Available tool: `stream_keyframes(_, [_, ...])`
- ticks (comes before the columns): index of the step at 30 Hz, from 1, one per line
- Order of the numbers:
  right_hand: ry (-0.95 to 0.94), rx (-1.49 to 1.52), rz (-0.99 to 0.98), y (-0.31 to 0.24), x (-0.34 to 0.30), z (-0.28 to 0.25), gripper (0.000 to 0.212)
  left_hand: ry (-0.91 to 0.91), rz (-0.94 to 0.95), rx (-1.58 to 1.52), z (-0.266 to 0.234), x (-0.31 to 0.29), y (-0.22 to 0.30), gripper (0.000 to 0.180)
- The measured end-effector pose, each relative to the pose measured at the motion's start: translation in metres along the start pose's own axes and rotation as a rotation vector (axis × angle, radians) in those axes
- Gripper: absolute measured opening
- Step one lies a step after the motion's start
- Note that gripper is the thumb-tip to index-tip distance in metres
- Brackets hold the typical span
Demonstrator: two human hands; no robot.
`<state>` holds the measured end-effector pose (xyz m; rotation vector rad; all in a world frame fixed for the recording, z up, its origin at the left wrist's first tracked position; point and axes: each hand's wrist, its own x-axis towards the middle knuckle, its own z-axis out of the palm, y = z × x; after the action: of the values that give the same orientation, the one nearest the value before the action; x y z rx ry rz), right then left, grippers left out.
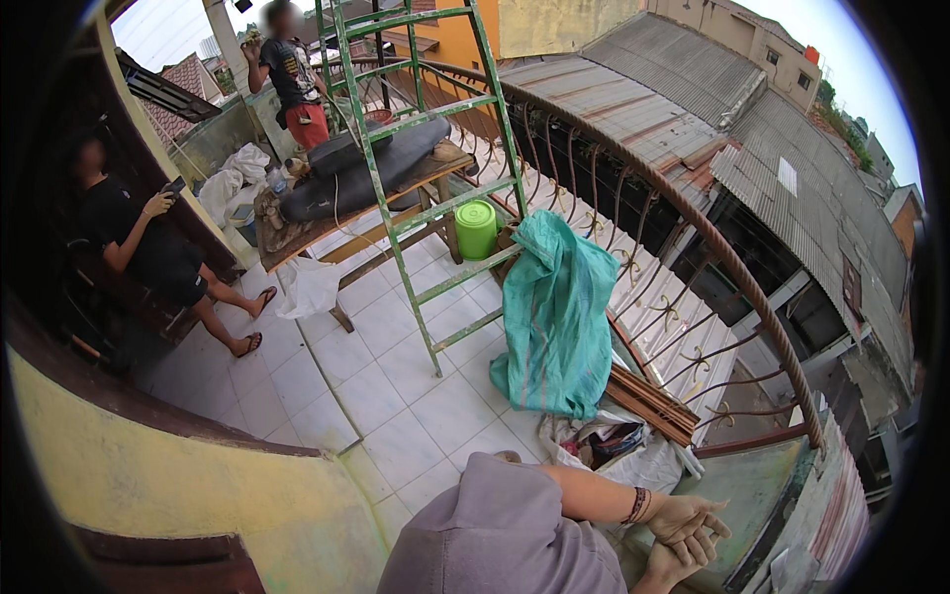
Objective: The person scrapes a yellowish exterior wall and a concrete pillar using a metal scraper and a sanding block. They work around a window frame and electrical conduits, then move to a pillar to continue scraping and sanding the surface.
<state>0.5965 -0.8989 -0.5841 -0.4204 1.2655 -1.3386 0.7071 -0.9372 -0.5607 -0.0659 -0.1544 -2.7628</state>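
My left arm comes out of a grey-mauve sleeve (495, 525) and reaches to the right, with dark bracelets (638, 505) on the wrist. At its end my left hand (687, 519) is palm up, fingers apart and dusted with something pale. From the lower edge my right hand (665, 566) rises against it, so the two hands touch. The right fingers are partly hidden and hard to separate from the left ones. No object shows between them. Beneath the hands is a greenish ledge (747, 495), and a white sack (564, 436) with dark items lies nearby.
A green ladder (384, 203) stands on white tiles before a wooden table (297, 238) bearing long black pieces. Nearby are a lime bucket (476, 230), teal sheeting (554, 307), brown bars (653, 401) and a curved railing (727, 257). One person (139, 228) sits left; another (294, 74) stands behind.
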Motion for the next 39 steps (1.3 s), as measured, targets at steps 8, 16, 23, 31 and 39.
stream_keyframes(8, [0.008,0.058,0.063,0.009,-0.010,0.007,0.061,-0.034,-0.050,-0.014,-0.014,-0.014,-0.008,0.080])
stream_keyframes(16, [0.037,0.120,0.118,0.013,-0.023,0.007,0.061,-0.015,-0.087,0.000,-0.016,-0.022,-0.012,0.078])
stream_keyframes(23, [0.090,0.188,0.145,0.010,-0.033,-0.002,0.061,-0.059,-0.137,-0.013,-0.022,-0.026,-0.011,0.075])
stream_keyframes(31, [0.152,0.278,0.174,0.001,-0.043,-0.022,0.061,-0.110,-0.191,0.008,-0.039,-0.011,-0.017,0.069])
stream_keyframes(39, [-0.281,0.267,-0.332,-0.057,-0.089,-0.018,0.057,0.790,0.101,0.488,-0.083,-0.011,0.009,0.096])
